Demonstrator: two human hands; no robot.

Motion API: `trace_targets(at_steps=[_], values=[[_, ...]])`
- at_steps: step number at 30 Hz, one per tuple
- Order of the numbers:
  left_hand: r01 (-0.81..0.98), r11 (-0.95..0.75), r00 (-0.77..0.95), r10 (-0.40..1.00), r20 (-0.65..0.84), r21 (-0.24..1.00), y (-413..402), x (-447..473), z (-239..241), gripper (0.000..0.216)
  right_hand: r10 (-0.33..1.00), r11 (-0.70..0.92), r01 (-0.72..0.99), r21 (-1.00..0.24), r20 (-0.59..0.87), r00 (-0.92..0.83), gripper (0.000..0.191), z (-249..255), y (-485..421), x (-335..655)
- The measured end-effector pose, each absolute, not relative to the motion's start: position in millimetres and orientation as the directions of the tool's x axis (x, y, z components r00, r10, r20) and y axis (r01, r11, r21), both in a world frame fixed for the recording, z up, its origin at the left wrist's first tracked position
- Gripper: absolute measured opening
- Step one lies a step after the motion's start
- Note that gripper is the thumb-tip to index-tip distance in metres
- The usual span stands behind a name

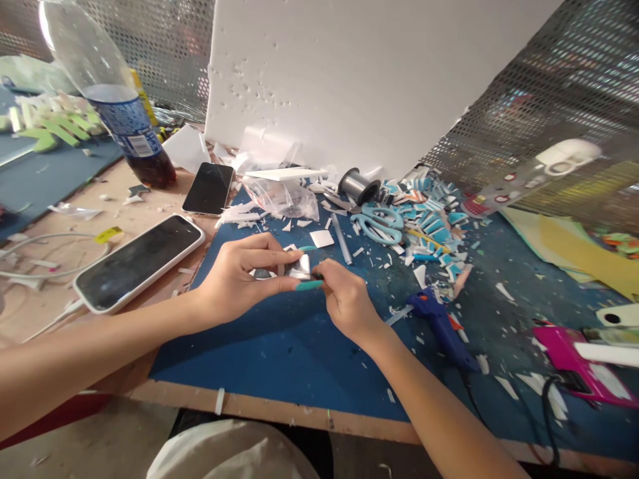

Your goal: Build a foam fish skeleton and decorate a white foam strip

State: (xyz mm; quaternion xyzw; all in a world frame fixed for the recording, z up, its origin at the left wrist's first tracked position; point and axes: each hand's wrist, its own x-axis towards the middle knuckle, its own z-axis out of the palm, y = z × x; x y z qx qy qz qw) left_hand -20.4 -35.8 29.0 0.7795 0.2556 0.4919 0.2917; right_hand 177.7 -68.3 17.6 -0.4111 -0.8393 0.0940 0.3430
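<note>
In the middle of the view, my left hand (249,269) is closed around a small white and dark-grey piece (298,267), held between the thumb and fingers above the blue mat (279,352). Long turquoise nails show on that hand. My right hand (347,296) is pinched at the right end of this piece. Something small and dark shows at its fingertips, too hidden to name. A white square scrap (322,238) and a greyish stick (341,238) lie just beyond the hands.
Behind are light-blue scissors (378,223), a wire spool (357,186) and a heap of scraps (434,219). A blue glue gun (444,329) with a cord lies right. Two phones (140,263) and a tilted-looking cola bottle (127,120) are left. A white foam board (339,80) stands behind.
</note>
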Motion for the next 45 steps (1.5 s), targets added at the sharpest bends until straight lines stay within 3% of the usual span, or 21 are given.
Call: trace_targets(at_steps=[45], values=[[0.132,-0.533,0.388,0.803,0.452,0.836,-38.3,-17.4,24.4,0.028,0.801,0.591,0.706,-0.390,0.392,-0.453,0.024,19.6,-73.4,169.3]])
